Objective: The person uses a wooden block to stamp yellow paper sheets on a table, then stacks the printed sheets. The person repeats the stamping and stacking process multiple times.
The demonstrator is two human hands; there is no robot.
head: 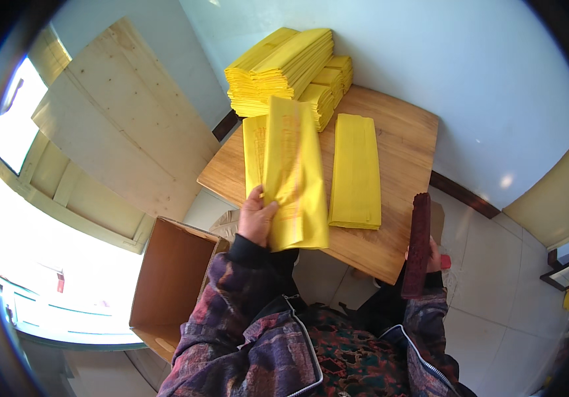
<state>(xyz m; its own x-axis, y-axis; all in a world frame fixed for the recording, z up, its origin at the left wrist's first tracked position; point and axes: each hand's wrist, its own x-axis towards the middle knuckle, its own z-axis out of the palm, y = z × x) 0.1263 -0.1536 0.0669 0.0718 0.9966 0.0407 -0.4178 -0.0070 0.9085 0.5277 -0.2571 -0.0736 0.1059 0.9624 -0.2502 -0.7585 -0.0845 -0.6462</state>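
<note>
My left hand grips the lower left edge of a folded yellow sheet, held tilted above the table's front edge. Orange-red printed marks run down its face, slightly blurred. Partly hidden behind it, another printed yellow folded sheet lies on the wooden table. To the right rests a flat yellow folded bundle, with no print showing on top. My right hand is closed around a long dark red block with a rough, carved-looking edge, upright beside the table's right front corner. The block hides most of those fingers.
Tall stacks of folded yellow sheets fill the table's back left, near the wall. An open cardboard box stands at front left. Behind it leans a large plywood board. A small red object shows beyond my right hand.
</note>
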